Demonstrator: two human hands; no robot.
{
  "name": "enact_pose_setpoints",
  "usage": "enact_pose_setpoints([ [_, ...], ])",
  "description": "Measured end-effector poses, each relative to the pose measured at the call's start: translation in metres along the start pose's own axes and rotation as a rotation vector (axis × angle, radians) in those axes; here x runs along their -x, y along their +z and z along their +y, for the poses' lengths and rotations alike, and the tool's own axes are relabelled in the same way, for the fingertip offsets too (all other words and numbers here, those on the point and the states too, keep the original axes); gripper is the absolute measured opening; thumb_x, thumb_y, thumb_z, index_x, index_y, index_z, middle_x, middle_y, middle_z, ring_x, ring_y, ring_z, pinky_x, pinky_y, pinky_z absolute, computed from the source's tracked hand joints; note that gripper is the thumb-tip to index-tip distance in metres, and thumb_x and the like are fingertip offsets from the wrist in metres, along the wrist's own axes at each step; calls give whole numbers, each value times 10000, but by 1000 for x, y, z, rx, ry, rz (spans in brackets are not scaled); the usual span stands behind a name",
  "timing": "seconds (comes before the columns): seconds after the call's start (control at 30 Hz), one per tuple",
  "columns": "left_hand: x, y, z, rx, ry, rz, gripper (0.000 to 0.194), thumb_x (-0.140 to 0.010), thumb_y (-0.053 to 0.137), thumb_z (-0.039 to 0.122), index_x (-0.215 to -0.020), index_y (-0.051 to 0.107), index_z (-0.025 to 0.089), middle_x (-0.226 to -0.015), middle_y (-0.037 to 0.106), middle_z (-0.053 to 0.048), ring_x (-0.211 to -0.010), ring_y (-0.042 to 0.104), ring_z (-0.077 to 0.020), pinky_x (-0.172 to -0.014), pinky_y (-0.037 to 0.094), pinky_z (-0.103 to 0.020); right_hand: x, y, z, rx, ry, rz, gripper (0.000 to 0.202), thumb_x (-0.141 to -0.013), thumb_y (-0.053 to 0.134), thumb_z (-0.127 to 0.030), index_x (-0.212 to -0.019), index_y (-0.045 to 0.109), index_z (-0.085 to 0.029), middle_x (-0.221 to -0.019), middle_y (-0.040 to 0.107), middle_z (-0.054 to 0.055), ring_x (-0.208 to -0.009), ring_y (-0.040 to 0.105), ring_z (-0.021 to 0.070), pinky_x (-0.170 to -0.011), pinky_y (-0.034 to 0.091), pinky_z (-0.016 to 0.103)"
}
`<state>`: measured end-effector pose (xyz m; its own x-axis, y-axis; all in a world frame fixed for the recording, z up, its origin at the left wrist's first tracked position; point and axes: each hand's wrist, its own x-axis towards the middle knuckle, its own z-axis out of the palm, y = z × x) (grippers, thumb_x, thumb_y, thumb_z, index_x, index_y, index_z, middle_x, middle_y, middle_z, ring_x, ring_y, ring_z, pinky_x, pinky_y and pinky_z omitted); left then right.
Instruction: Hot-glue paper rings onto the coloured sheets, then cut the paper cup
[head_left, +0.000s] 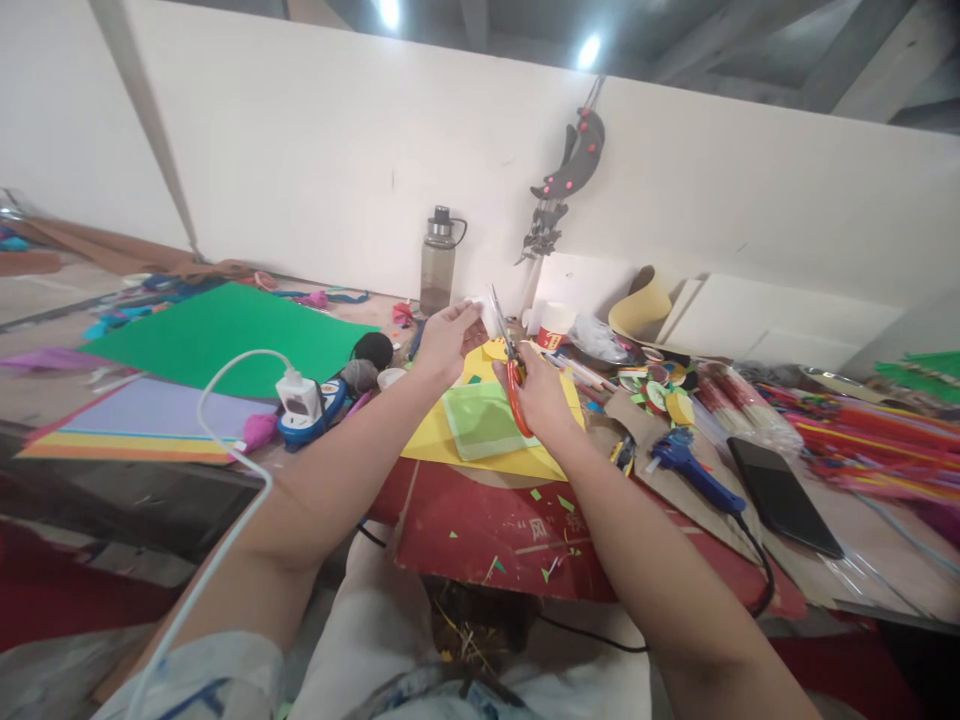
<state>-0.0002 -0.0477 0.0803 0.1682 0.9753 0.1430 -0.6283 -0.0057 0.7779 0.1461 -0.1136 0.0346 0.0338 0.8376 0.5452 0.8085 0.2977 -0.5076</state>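
My left hand (448,340) is raised over the table, its fingers pinched on a small white piece (490,316). Just to its right, my right hand (538,388) is closed round the orange handles of a pair of scissors (514,385). The blades point up and lie beside the white piece; whether they touch it is hard to tell. Below both hands, a light green sheet (480,420) rests on yellow paper (427,442), which lies on a red board (480,520) strewn with small green scraps.
Left are green foam sheet (225,335), a white cable (225,440) and a plug on a blue reel (300,425). A bottle (437,270) and paper cup (553,325) stand behind. Right are a blue glue gun (697,470), phone (780,492) and colourful pipe cleaners (877,430).
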Motion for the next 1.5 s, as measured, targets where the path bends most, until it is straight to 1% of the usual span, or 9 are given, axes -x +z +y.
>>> enact_pose_setpoints([
  [0.17, -1, -1, 1, 50, 24, 28, 194, -887, 835, 131, -800, 664, 154, -673, 666, 57, -605, 632, -52, -663, 496, -194, 1, 5, 2, 57, -34, -7, 541, -1022, 498, -541, -1345, 631, -128, -1094, 730, 196, -985, 673, 329, -885, 525, 445],
  [0.27, 0, 0, 2, 71, 32, 20, 191, -924, 784, 98, -786, 664, 152, -694, 674, 52, -611, 632, -49, -656, 493, -190, 2, 6, 4, 86, -36, -2, 561, -1023, 519, -515, -1416, 620, -128, -1161, 712, 212, -1024, 662, 332, -900, 535, 451],
  [0.53, -3, -1, 1, 80, 35, 42, 162, -911, 794, 101, -816, 681, 167, -740, 705, 52, -632, 651, -51, -679, 505, -181, 5, 5, -3, 165, -17, 2, 514, -1039, 519, -460, -1441, 628, -158, -1130, 697, 183, -927, 656, 303, -876, 547, 441],
  [0.63, -4, -2, -1, 86, 24, 67, 151, -924, 775, 102, -833, 678, 174, -758, 725, 48, -644, 668, -57, -690, 515, -184, 7, 3, -11, 221, 33, -42, 486, -1056, 501, -431, -1435, 625, -152, -1106, 707, 181, -921, 680, 316, -843, 547, 424],
  [0.77, -4, -2, -2, 70, 11, 82, 175, -937, 771, 115, -818, 659, 178, -723, 714, 50, -624, 660, -60, -696, 519, -186, 8, -1, -19, 297, 75, -98, 463, -1068, 494, -364, -1465, 604, -153, -1158, 721, 193, -977, 710, 335, -862, 547, 429],
  [0.87, -2, -2, -1, 76, 15, 57, 158, -928, 779, 110, -832, 672, 174, -742, 725, 46, -631, 667, -65, -697, 523, -192, 7, -2, -18, 325, 69, -101, 482, -1069, 480, -350, -1492, 586, -145, -1165, 728, 201, -1007, 712, 350, -874, 547, 441],
  [1.03, 0, -1, 0, 130, -10, 39, 225, -1002, 618, 41, -817, 673, 156, -737, 726, 32, -636, 676, -59, -682, 518, -190, 7, -1, -14, 316, 56, -103, 490, -1057, 476, -353, -1473, 597, -124, -1184, 733, 218, -1037, 702, 361, -894, 550, 456],
  [1.33, -2, -3, -2, 107, 20, 23, 183, -913, 799, 102, -797, 673, 168, -750, 722, 39, -638, 673, -57, -667, 513, -179, 6, -1, -12, 338, 39, -96, 488, -1061, 474, -375, -1452, 608, -115, -1170, 749, 220, -1028, 707, 362, -888, 542, 455],
  [1.5, 2, 2, 2, 134, -11, 51, 190, -967, 720, 78, -804, 671, 161, -717, 716, 40, -618, 662, -51, -649, 502, -172, 6, -2, -11, 334, 30, -92, 462, -1066, 473, -377, -1429, 614, -128, -1182, 755, 212, -1044, 710, 349, -905, 537, 440],
])
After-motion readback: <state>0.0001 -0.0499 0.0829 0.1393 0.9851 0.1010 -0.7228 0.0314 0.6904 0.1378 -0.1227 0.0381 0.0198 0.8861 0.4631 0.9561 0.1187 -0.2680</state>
